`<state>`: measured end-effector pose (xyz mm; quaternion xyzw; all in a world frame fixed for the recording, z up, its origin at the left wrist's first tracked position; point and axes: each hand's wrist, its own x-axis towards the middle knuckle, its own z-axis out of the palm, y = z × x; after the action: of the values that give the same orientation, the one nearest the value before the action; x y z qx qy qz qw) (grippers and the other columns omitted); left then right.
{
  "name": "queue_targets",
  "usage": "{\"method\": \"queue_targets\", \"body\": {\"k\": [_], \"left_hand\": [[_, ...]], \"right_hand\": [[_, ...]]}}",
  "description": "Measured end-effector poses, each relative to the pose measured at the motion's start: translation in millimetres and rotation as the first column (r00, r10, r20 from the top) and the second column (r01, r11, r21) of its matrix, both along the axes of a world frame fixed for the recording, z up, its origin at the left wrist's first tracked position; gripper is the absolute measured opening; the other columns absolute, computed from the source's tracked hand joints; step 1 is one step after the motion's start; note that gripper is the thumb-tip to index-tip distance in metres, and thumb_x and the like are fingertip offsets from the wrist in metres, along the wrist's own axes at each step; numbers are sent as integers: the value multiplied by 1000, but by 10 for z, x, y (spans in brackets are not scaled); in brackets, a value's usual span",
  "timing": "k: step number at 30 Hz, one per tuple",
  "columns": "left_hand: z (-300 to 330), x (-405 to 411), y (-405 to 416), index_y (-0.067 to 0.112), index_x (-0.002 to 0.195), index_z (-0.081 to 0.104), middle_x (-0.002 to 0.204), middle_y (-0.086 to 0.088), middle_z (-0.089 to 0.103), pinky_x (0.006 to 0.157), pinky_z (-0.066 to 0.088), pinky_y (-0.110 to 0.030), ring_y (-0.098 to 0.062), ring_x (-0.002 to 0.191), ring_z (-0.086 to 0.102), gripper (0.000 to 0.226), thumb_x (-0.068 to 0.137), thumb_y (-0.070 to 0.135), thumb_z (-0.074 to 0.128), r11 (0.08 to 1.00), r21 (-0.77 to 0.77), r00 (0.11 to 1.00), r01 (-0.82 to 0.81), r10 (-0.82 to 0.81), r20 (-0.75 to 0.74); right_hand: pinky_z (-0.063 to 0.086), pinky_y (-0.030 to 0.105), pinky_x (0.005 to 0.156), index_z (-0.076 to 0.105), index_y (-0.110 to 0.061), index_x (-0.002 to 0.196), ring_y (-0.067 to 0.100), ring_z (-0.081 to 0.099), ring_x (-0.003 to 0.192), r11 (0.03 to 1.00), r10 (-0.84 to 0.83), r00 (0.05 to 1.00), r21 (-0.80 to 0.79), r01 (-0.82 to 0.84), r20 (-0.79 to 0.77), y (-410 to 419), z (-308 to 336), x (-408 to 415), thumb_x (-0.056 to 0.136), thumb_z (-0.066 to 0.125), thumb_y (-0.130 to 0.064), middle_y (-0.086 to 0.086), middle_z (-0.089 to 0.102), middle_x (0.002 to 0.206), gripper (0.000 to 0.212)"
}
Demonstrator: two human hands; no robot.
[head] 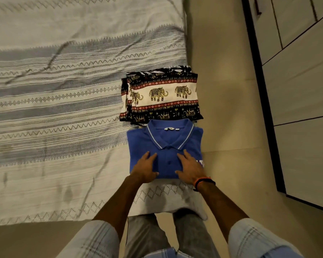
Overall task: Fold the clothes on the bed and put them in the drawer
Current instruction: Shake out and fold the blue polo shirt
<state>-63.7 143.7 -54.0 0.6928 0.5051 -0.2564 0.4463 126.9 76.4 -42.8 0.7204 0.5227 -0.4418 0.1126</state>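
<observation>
Beige tiled floor (222, 75) — pale, dark-edged wardrobe (306, 81) at right, under dim warm light.

A home bedroom: a bed (63, 108) under a striped, patterned sheet fills the left of the frame, folded clothes (162, 97) lie at its right edge, a tiled floor (222, 90) runs alongside, and pale wardrobe doors (296, 81) with dark trim stand at right.

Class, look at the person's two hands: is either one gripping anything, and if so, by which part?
Nothing is gripped. The left hand and right hand rest flat, fingers straight, on the folded blue polo shirt's front, below its collar.
</observation>
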Motion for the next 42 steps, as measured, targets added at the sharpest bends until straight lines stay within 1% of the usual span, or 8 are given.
{"method": "queue_targets", "body": {"k": [5,10,12,18,23,26,33,42], "left_hand": [[-74,-16,4,17,156,11,164,-8,-1,119,23,-37,-28,149,14,92,88,34,70,999,-39,1000,-16,17,20],[165,-69,48,14,156,13,163,-10,8,120,19,-35,-26,150,13,90,88,33,69,996,4,993,-86,85,79],[322,-108,58,11,155,16,162,-11,14,120,21,-35,-27,148,17,88,88,33,69,993,27,988,-116,112,104],[885,-343,-54,8,149,30,153,-12,35,110,30,-32,-27,139,36,77,88,32,70,969,103,963,-227,207,171],[1288,-629,-304,10,144,39,147,-12,45,105,42,-36,-29,130,48,74,85,36,73,907,147,907,-394,359,219],[1566,-896,-559,11,143,42,147,-10,46,104,45,-38,-28,128,51,69,86,34,73,822,197,838,-534,483,256],[1974,-1630,-1279,9,139,47,143,-9,51,90,47,-28,-25,120,58,60,88,27,72,563,219,602,-796,706,373],[2126,-2966,-1775,13,135,50,137,-6,55,89,47,-25,-21,113,61,53,89,28,70,257,213,328,-943,837,438]], "right_hand": [[29,43,117,23,-17,155,31,24,147,1000,25,1000,-2,-25,-1,21,-81,15,91,64,-33,9,10,164,77],[31,38,115,38,-7,146,31,36,140,973,-188,975,112,201,-119,26,204,-18,90,66,-22,14,39,150,65],[35,38,111,45,-6,140,31,44,133,945,-250,957,178,274,-144,19,371,-45,88,68,-20,15,48,141,58],[39,35,104,51,-4,133,30,52,123,872,-301,935,343,349,-186,-66,953,-235,88,71,-18,15,54,132,51],[45,31,96,55,-3,129,27,58,117,834,-311,904,372,407,-292,-176,1257,-429,89,71,-17,12,59,131,45],[47,26,88,57,-6,128,23,61,110,836,-262,885,368,408,-385,-205,1404,-662,89,72,-16,10,60,130,43],[52,35,95,57,-6,128,26,62,111,901,44,894,405,158,-446,-312,1653,-1388,92,68,-13,10,60,132,39],[54,25,80,62,-16,117,13,64,91,882,279,846,470,-39,-453,-266,1842,-2794,87,73,-18,1,64,119,32]]}}
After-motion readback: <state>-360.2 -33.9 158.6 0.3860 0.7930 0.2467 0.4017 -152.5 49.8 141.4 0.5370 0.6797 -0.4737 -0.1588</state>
